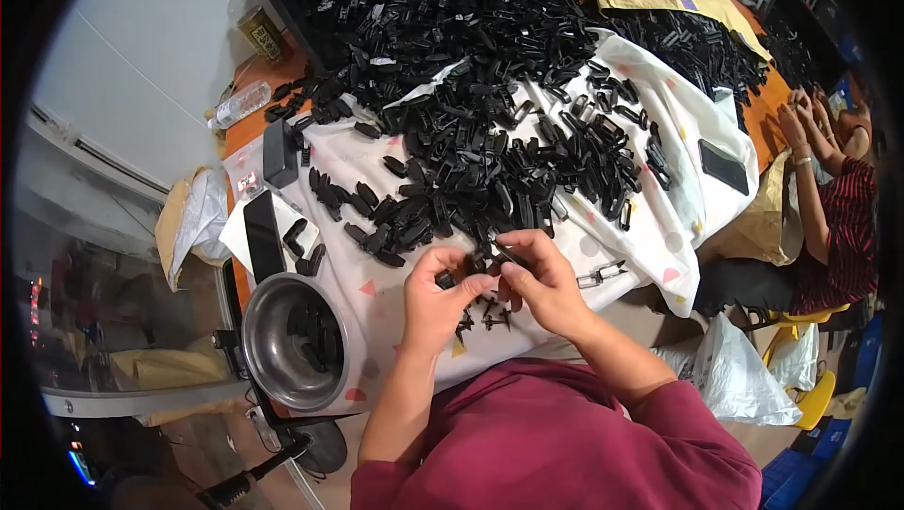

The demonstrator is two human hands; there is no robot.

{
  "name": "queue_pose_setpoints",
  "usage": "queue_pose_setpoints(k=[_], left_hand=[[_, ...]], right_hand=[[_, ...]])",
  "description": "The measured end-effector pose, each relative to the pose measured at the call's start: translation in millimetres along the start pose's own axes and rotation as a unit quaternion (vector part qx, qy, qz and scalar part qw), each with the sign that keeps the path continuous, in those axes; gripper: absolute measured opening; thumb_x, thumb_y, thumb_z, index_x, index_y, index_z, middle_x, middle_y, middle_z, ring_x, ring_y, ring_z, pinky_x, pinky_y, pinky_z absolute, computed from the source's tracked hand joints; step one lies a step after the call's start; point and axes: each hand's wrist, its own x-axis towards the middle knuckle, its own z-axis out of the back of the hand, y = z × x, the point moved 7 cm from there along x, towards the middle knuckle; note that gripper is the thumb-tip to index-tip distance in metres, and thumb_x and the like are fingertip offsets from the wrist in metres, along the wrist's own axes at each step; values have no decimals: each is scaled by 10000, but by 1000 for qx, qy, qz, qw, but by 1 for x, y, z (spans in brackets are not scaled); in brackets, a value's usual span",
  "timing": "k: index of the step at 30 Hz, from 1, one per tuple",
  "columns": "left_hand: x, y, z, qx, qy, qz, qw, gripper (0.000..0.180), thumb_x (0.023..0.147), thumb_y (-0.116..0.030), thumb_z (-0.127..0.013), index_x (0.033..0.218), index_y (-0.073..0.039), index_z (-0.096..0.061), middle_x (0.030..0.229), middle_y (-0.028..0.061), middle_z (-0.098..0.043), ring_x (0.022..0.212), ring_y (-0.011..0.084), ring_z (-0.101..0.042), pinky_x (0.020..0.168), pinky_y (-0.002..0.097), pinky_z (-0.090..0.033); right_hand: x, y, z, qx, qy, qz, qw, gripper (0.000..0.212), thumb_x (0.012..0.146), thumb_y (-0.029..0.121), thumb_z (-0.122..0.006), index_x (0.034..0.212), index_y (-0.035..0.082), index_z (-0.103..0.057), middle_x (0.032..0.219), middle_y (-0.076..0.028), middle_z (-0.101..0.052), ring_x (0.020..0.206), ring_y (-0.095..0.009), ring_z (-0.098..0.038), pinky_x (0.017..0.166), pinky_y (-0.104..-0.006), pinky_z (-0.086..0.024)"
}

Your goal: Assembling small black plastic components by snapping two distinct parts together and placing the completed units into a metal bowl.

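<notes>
My left hand (435, 301) and my right hand (544, 286) meet at the near edge of the cloth-covered table. Both are closed, fingertips pinching small black plastic pieces (482, 258) between them; the exact kind cannot be made out. Another dark piece (444, 279) is tucked in the curled fingers of the left hand. Just beyond the hands spreads a large heap of black plastic clip-like parts (499, 176). Several small spindly black parts (492, 314) lie on the cloth under my hands. To the right of my right hand rests a clear-and-dark piece (601, 275).
A metal bowl (267, 371) with some black parts stands at the left edge. Behind it lie a dark phone (264, 237) and a black box (280, 154). Another phone (723, 166) lies at the right. A co-worker's hands (799, 114) work at the far right.
</notes>
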Motion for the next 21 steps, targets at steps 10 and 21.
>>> queue_pose_setpoints(k=[10,21], left_hand=[[-17,-35,-5,98,2,-124,987,191,687,-26,-725,799,-1,-572,878,62,-609,742,96,-544,660,228,-450],[-38,-71,-18,378,17,-376,846,307,669,-55,-743,941,1,-613,849,30,-615,655,76,-512,590,195,-421]], right_hand=[[-8,13,-1,222,16,-132,966,134,863,97,-544,956,2,-564,776,-88,-596,462,-109,-508,342,-186,-347],[-13,8,6,148,26,-160,976,63,830,53,-584,826,-9,-576,786,-76,-598,454,-81,-462,375,-187,-333]])
